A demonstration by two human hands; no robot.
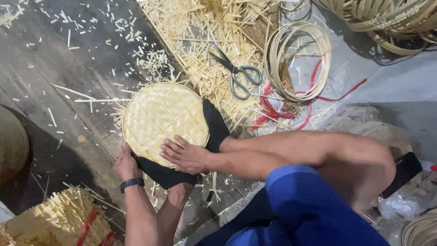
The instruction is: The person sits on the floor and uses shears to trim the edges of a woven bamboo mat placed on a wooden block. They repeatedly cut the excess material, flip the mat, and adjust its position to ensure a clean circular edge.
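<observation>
A round woven bamboo tray [159, 116] lies on the wooden floor, pinned by two feet in black socks, one at its right edge [215, 125] and one at its near edge [161, 173]. My left hand [126, 165], with a black wristband, curls around the tray's near left rim, its fingers partly hidden. Flat on the weave near the front rim lies my right hand [186, 156], fingers spread and holding nothing.
Grey-handled scissors [240, 75] lie on a heap of bamboo offcuts [200, 36] behind the tray. Coiled bamboo hoops [314, 59] and red strips [332, 96] sit to the right. A bundle of cut sticks [54, 218] is at the near left, and woven baskets [391, 18] at the far right.
</observation>
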